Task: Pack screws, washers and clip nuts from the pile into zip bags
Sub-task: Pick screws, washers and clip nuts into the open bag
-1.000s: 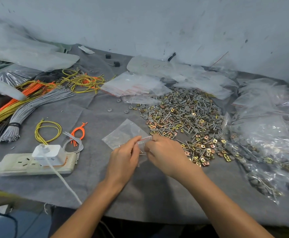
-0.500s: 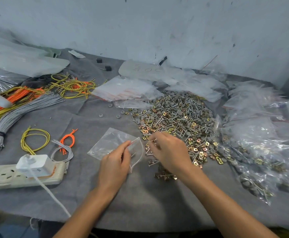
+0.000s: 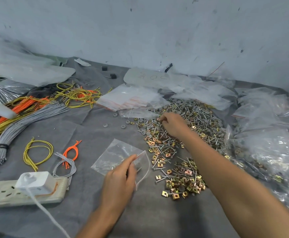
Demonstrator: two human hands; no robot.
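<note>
A big pile of screws, grey washers and brass clip nuts [image 3: 191,121] covers the grey cloth at centre right, with a smaller heap [image 3: 181,181] nearer me. My left hand [image 3: 119,179] pinches the mouth of a clear zip bag [image 3: 116,157], which gapes toward the right. My right hand [image 3: 173,124] reaches into the far left part of the pile, fingers curled down among the parts; what they hold is hidden.
A stack of unused zip bags [image 3: 131,98] lies behind the pile. Filled bags [image 3: 269,152] crowd the right side. Wire bundles [image 3: 20,117], small wire loops [image 3: 37,152] and a power strip with charger [image 3: 23,189] occupy the left. A wall stands close behind.
My right hand left the bag's mouth and moved away from me into the pile. My left hand kept hold of the bag, whose mouth is now open.
</note>
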